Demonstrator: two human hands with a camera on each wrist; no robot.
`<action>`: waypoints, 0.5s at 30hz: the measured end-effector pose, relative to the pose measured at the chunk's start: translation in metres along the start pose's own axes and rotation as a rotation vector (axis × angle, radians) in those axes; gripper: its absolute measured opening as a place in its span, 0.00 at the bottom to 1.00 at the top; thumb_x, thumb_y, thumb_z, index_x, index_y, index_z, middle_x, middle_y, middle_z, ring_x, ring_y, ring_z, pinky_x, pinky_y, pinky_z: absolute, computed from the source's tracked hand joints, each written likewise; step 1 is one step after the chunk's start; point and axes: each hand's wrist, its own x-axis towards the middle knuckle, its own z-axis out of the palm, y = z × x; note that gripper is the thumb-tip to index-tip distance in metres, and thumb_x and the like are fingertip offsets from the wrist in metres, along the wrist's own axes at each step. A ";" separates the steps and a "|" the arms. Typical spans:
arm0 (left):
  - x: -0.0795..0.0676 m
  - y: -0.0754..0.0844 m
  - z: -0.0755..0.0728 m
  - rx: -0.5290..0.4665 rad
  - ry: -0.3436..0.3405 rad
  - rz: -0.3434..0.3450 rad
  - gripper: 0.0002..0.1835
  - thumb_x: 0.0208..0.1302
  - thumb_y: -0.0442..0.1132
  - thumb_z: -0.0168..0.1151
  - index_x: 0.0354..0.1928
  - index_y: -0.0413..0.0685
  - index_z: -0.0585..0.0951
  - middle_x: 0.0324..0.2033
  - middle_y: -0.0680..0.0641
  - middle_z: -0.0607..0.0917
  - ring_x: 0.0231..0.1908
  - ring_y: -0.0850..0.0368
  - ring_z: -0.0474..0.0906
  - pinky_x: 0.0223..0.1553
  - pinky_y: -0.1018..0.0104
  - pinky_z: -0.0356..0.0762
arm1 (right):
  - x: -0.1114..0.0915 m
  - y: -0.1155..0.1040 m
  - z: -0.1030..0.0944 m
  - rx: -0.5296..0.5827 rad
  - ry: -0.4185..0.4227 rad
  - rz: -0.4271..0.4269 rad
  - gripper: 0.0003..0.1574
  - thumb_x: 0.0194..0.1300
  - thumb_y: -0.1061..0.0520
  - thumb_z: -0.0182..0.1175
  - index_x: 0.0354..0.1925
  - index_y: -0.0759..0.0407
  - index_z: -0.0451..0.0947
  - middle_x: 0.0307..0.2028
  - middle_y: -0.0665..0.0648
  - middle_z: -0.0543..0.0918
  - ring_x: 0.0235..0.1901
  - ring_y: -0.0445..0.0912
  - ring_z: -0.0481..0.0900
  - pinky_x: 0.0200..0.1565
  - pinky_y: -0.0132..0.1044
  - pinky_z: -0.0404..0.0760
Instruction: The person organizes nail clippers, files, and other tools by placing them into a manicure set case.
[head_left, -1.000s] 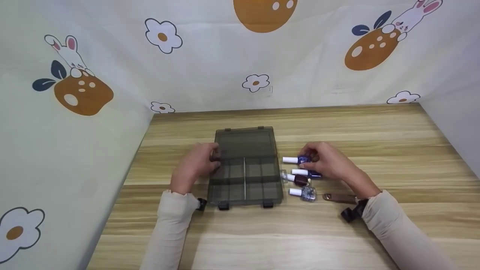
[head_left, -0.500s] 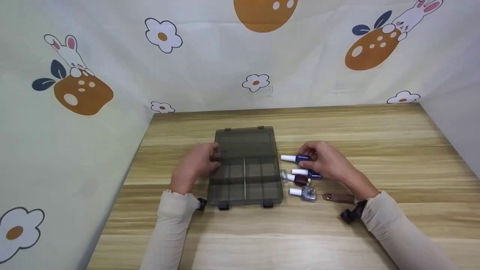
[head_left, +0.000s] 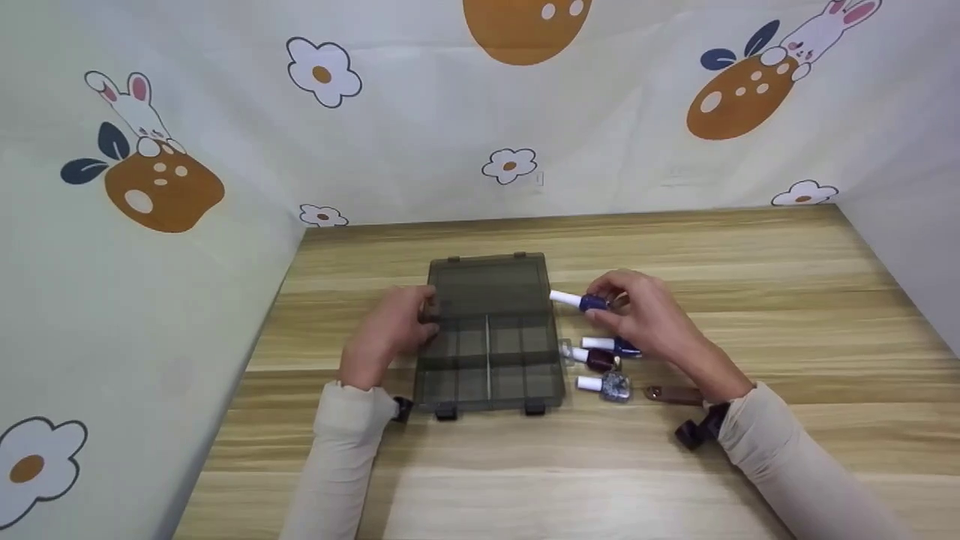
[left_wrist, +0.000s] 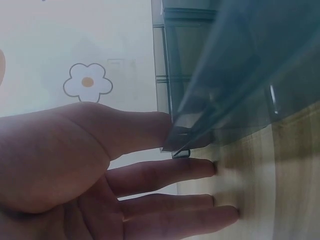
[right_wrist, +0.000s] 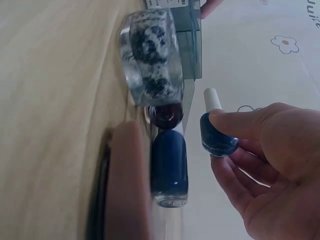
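A smoky see-through divided box [head_left: 487, 330] lies on the wooden table, its compartments showing. Along its left edge rests my left hand [head_left: 390, 330]; in the left wrist view the fingers [left_wrist: 165, 175] stretch out straight and one digit's tip shows through the clear wall. My right hand [head_left: 649, 319] pinches a dark blue nail polish bottle [head_left: 592, 302], its white cap pointing left toward the box and its body lifted off the table. Below it lie a second blue nail polish bottle [head_left: 626, 347], a dark red one [head_left: 602, 360] and a glitter one [head_left: 615, 386].
A brown nail clipper [head_left: 671, 395] lies under my right wrist. A small clear piece [head_left: 567, 352] sits against the box's right side. Black latches [head_left: 535, 409] stick out at the box's near edge. A patterned cloth wall [head_left: 420, 172] borders the table at the back.
My right hand has raised the blue nail polish bottle from the row and moved it slightly left and away from me. The left hand has stayed at the box.
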 end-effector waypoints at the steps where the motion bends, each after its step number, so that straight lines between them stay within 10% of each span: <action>1: 0.000 0.000 0.000 -0.003 0.000 -0.003 0.09 0.61 0.33 0.69 0.41 0.44 0.80 0.30 0.47 0.82 0.31 0.54 0.77 0.33 0.60 0.76 | 0.000 -0.002 0.000 0.009 0.001 -0.006 0.15 0.58 0.60 0.73 0.45 0.55 0.83 0.39 0.51 0.86 0.39 0.45 0.85 0.43 0.36 0.86; 15: -0.001 0.001 0.000 -0.027 0.003 0.007 0.08 0.60 0.32 0.69 0.40 0.44 0.80 0.31 0.45 0.83 0.31 0.54 0.78 0.32 0.60 0.77 | 0.001 -0.027 0.021 -0.002 -0.031 -0.102 0.15 0.59 0.58 0.73 0.45 0.54 0.83 0.40 0.49 0.85 0.40 0.42 0.84 0.47 0.37 0.85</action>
